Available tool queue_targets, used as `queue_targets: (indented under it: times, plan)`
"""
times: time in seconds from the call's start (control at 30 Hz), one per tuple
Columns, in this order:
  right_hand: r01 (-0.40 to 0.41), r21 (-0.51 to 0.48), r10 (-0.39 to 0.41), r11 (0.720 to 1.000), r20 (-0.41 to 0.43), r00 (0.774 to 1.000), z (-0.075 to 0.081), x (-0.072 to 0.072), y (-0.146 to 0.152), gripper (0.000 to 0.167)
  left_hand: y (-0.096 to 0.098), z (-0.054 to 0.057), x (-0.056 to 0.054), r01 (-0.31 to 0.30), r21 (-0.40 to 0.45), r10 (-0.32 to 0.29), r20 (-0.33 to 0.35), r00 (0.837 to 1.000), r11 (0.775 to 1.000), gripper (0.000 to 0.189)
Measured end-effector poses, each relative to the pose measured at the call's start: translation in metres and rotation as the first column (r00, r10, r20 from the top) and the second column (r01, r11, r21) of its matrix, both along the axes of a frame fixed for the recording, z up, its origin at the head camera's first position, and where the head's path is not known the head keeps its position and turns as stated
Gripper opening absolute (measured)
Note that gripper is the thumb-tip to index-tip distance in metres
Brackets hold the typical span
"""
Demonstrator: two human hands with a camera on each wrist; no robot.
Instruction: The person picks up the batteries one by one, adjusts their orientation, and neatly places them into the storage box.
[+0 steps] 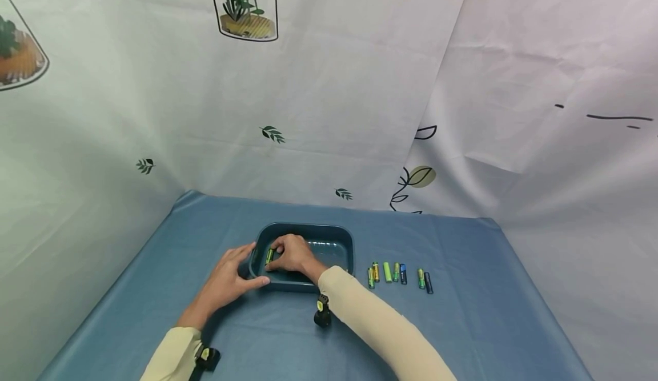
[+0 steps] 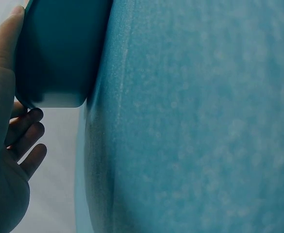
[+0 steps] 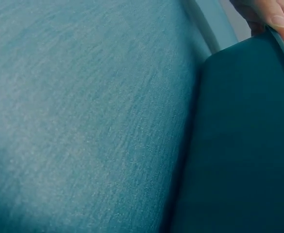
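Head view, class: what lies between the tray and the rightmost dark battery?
In the head view, six other batteries and patches of blue cloth lie between them.

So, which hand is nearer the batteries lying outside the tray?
Right. The right hand is in the tray, left of those batteries; the left hand is farther left, touching the tray's left end.

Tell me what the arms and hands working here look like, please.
They're a person's. The left hand and right hand wear no gloves. The left sleeve and right sleeve are long, plain and pale cream. A small black device is worn near each wrist, left and right, each bearing a yellow mark.
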State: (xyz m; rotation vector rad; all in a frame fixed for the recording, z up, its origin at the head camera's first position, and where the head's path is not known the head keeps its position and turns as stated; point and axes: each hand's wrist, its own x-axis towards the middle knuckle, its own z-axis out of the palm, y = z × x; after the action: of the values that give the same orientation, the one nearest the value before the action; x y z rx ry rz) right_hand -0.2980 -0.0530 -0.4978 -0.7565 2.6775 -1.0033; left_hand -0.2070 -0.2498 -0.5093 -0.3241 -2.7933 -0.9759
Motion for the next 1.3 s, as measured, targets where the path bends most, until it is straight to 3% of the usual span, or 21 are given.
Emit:
queue_targets:
  times: [0.2,0.53,0.83,1.0,1.3]
  plan:
    - [-0.007,-0.050,0.005,0.999,-0.024,1.000,0.006,-0.002,0.009,0.048,0.000,0.001,-0.002,0.004,0.019,-0.004,0.011,1.000,1.000,0.099]
    - [-0.017,-0.245,0.000,0.969,-0.070,0.998,0.029,0.021,0.042,0.054,-0.007,0.004,0.001,-0.020,0.002,0.020,0.035,0.999,1.000,0.100]
    - [0.010,-0.364,-0.074,0.932,-0.164,0.984,0.057,0.039,0.104,0.050,-0.006,0.004,0.001,-0.027,-0.015,0.028,0.049,0.998,1.000,0.103]
    - [0.074,-0.372,-0.162,0.925,-0.212,0.964,0.068,0.046,0.142,0.050,-0.005,0.004,0.001,-0.025,-0.014,0.025,0.053,0.998,1.000,0.103]
    - [0.187,-0.357,-0.288,0.915,-0.254,0.923,0.065,0.058,0.224,0.051,0.000,0.003,-0.004,-0.014,-0.014,0.014,0.052,0.999,1.000,0.104]
